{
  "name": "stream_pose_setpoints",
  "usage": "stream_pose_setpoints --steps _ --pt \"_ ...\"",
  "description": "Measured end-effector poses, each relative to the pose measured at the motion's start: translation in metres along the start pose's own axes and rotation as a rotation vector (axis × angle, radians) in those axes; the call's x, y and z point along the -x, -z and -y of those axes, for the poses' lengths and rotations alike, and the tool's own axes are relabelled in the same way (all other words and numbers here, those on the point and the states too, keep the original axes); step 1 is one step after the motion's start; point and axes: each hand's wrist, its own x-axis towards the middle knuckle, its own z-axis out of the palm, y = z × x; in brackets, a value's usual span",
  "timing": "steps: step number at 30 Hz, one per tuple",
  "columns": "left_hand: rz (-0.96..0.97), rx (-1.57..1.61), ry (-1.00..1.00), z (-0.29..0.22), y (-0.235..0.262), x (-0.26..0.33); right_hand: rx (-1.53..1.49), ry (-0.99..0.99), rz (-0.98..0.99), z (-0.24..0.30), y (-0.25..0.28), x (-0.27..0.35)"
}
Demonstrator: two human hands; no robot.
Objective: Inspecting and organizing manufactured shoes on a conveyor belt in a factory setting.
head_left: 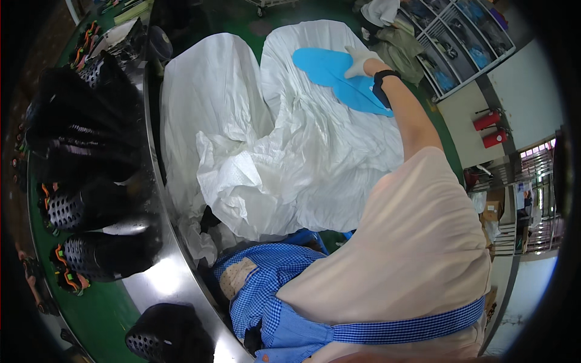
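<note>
My right hand (359, 62), in a pale glove with a black band at the wrist, reaches far forward over a large white woven sack (339, 151). Its thumb and fingers grip flat, bright blue insoles (321, 65) at their edge. The insoles lie over the top of the sack, one partly overlapping another. A second bulky white sack (212, 91) stands to the left, and the sacks' loose, crumpled plastic folds toward me. My left hand does not show; a blue checked cloth (272, 266) with a beige patch bunches near my body.
On the left, a shiny metal-edged conveyor or bench (160, 272) carries several black boots or shoe uppers (103, 257). A person (381, 12) is at the far right, near a rack (463, 36) of shelves. Red fire extinguishers (491, 128) hang on the right wall.
</note>
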Motion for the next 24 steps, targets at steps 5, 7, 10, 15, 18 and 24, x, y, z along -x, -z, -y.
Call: stream_pose_setpoints --steps 5,7,10,15,18,24 --pt "0.027 -0.031 -0.013 -0.01 -0.01 -0.011 -0.103 -0.001 0.068 -0.005 0.007 0.013" --pt "0.038 -0.04 -0.022 -0.012 -0.014 -0.015 -0.128 0.049 0.169 -0.01 0.006 0.021" --pt "0.051 -0.043 -0.031 -0.013 -0.018 -0.021 -0.118 0.054 0.223 -0.018 -0.002 0.033" --pt "0.053 -0.051 -0.032 -0.012 -0.02 -0.024 -0.134 0.024 0.131 -0.016 -0.022 0.041" --pt "0.053 -0.059 -0.031 -0.01 -0.019 -0.025 -0.134 -0.019 -0.001 -0.018 -0.011 0.041" --pt "0.046 -0.074 -0.03 -0.006 -0.017 -0.026 -0.398 -0.054 -0.513 -0.021 0.044 0.035"
